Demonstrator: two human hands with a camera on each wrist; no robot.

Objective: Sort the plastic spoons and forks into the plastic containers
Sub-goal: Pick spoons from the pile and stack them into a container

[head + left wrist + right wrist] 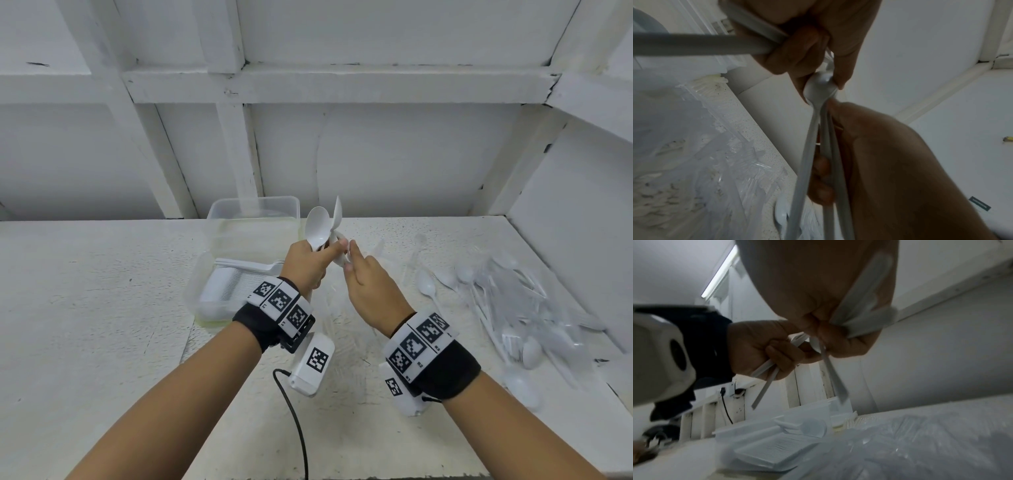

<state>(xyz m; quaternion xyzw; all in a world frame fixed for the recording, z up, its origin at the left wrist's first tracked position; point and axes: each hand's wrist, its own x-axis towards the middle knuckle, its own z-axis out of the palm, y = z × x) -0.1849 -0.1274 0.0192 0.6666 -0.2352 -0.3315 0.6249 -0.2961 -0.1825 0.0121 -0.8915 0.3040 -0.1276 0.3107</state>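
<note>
My left hand (308, 265) grips a small bunch of white plastic spoons (317, 228) by the handles, bowls up, above the table's middle. My right hand (364, 284) meets it from the right, and its fingertips pinch one spoon of the bunch. In the left wrist view the right hand's fingers (813, 48) curl round a spoon bowl (819, 88). The handles (807, 162) run down through my left hand (890, 162). The right wrist view shows my left hand (756, 350) fisted on the handles (764, 369). A near clear container (197, 294) holds stacked forks. A far clear container (253, 209) stands behind it.
A loose pile of white and clear spoons and forks (513, 301) covers the table's right side, close to the right wall. A single spoon (426, 286) lies nearer the middle. A black cable (298, 428) trails off the front edge. White panelled wall stands behind.
</note>
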